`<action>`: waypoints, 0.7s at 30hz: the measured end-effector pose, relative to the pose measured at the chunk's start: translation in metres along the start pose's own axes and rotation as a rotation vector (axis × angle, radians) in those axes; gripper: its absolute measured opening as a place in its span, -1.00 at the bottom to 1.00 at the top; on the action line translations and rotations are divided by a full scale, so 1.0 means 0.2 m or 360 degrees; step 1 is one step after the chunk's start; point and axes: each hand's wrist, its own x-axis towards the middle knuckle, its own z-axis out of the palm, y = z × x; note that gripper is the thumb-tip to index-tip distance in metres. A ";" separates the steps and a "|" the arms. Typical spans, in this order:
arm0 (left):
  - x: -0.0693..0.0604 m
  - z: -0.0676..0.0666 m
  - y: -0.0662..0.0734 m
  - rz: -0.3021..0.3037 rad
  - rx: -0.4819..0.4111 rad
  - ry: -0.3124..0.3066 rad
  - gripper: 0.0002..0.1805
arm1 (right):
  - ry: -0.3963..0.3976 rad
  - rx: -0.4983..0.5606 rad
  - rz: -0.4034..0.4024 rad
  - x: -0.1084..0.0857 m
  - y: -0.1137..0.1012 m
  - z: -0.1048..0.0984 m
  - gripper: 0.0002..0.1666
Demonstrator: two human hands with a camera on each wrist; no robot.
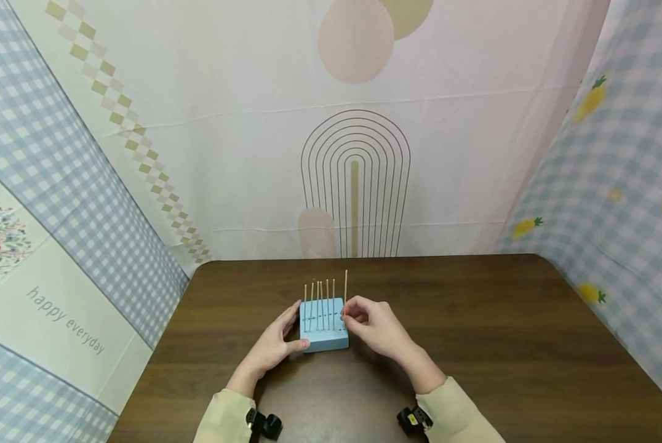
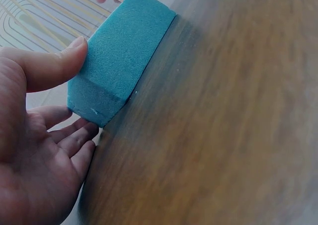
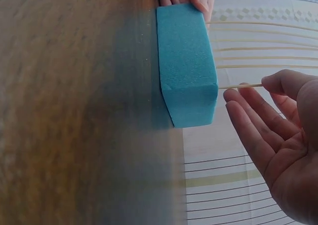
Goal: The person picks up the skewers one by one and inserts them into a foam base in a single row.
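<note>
A light blue foam block point(image 1: 328, 342) rests on the table, with several thin wooden sticks point(image 1: 327, 295) standing upright in rows of small holes. My left hand point(image 1: 274, 343) holds the block's left side, thumb on the upper front edge and fingers along the side. At the right edge, my right hand point(image 1: 381, 327) pinches another upright wooden stick point(image 1: 346, 284) between thumb and fingers. In the right wrist view that stick's point(image 3: 241, 86) lower end meets the block's top near a corner; how deep it sits, I cannot tell.
The dark brown wooden table point(image 1: 502, 332) has rounded far corners. Behind it hangs a pale patterned cloth point(image 1: 242, 172), with blue checked cloths at the left point(image 1: 87, 154) and right point(image 1: 630, 184). Each wrist wears a small black camera point(image 1: 413, 421).
</note>
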 end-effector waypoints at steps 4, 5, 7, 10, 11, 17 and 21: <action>0.00 0.00 0.00 0.0012 -0.0018 0.0004 0.08 | -0.0018 -0.0049 0.0025 0.00 0.01 0.01 -0.94; 0.00 0.00 0.00 0.0015 -0.0020 0.0005 0.07 | -0.0017 -0.0057 0.0027 0.00 0.01 0.01 -0.95; 0.00 0.00 0.00 0.0017 -0.0025 0.0006 0.07 | -0.0015 -0.0065 0.0028 0.00 0.01 0.01 -0.96; 0.00 0.00 0.00 0.0014 -0.0026 0.0006 0.08 | -0.0008 -0.0073 0.0031 0.00 0.01 0.01 -0.96; 0.00 0.00 0.00 0.0015 -0.0026 0.0005 0.07 | -0.0006 -0.0079 0.0032 0.00 0.01 0.01 -0.96; 0.00 0.00 0.00 0.0013 -0.0023 0.0010 0.07 | -0.0004 -0.0140 0.0020 0.00 0.02 0.02 -0.91; 0.00 0.00 0.00 0.0013 -0.0023 0.0008 0.07 | -0.0007 -0.0167 0.0001 0.00 0.02 0.02 -0.91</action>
